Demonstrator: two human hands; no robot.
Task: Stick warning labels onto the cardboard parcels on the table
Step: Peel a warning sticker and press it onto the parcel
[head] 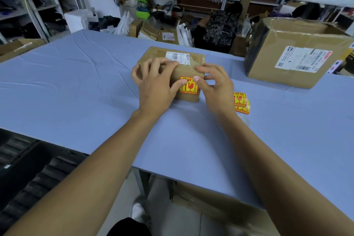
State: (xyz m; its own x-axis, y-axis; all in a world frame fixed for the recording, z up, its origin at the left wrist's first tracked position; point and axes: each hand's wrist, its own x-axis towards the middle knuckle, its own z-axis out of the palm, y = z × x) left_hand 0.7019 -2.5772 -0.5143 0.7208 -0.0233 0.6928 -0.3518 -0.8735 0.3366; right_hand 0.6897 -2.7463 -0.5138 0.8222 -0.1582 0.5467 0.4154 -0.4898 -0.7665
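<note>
The small cardboard parcel [173, 72] sits mid-table [76, 92], long axis running left to right, near side facing the person. The left hand [155, 84] drapes over its top left – fingers spread, steadying it – while its thumb presses the yellow-and-red fragile label [189, 87] flat on the near side. The right hand [215, 87] presses from the opposite side, fingers loosely curled, gripping nothing. The label's print reads upright. Spare labels [241, 102] lie just right – within reach, presumably for the large carton [295, 53].
</note>
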